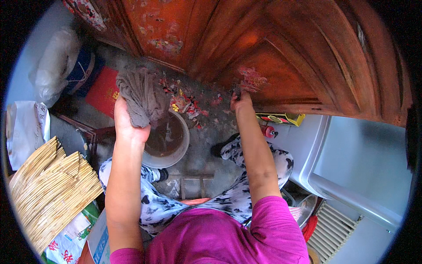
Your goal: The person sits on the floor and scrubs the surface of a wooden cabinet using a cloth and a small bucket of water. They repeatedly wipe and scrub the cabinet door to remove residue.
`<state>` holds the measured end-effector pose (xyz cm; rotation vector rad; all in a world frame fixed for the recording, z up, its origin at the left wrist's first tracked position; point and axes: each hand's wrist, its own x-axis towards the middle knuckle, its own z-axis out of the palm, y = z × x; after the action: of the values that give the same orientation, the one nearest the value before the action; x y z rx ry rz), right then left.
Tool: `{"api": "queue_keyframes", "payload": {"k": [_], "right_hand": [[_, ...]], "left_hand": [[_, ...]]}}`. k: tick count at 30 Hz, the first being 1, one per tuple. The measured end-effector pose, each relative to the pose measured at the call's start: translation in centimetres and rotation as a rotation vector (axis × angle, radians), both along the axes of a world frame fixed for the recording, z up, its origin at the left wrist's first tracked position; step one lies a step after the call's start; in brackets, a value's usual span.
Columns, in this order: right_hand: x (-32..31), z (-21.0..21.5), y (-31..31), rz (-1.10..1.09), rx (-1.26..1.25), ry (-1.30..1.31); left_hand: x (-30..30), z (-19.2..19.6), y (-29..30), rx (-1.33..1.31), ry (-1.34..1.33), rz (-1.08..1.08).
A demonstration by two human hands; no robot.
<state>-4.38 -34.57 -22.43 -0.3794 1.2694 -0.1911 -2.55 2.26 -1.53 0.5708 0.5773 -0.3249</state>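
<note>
Head view shows the bucket (167, 141) of dirty water nearest, the left hand (125, 123) just above it with fingers clamped on a gray rag (140, 94), and past the bucket the right hand (241, 102) pinching paper scraps (251, 80) off the red door (281, 48), some scraps left.

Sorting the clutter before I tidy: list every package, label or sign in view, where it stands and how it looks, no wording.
Red flat package: on the floor left of the basin, rectangular, yellow print.
Yellow and green box: at the wooden door's foot, right of the right hand, long and low.
White printed bag: lower left under the straw bundle, with red and green markings.
White and blue carton: beside the left forearm, only partly visible.
</note>
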Motion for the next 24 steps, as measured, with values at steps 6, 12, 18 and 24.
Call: {"api": "queue_keyframes", "payload": {"k": [6,12,18,24], "right_hand": [[0.3,9.0,2.5,0.067,0.101,-0.206],[-2.6,-1.9,-4.2,0.167,-0.071,0.035],[0.1,3.8,-2.5,0.164,-0.01,-0.068],[-1.8,5.0,0.2,0.243,-0.036,-0.11]], "left_hand": [[-0.2,0.8,-0.3,0.033,0.055,0.043],[0.3,-0.4,-0.2,-0.021,-0.045,0.036],[0.0,1.5,-0.2,-0.026,-0.016,0.065],[-0.2,0.8,-0.3,-0.046,-0.061,0.029]]}}
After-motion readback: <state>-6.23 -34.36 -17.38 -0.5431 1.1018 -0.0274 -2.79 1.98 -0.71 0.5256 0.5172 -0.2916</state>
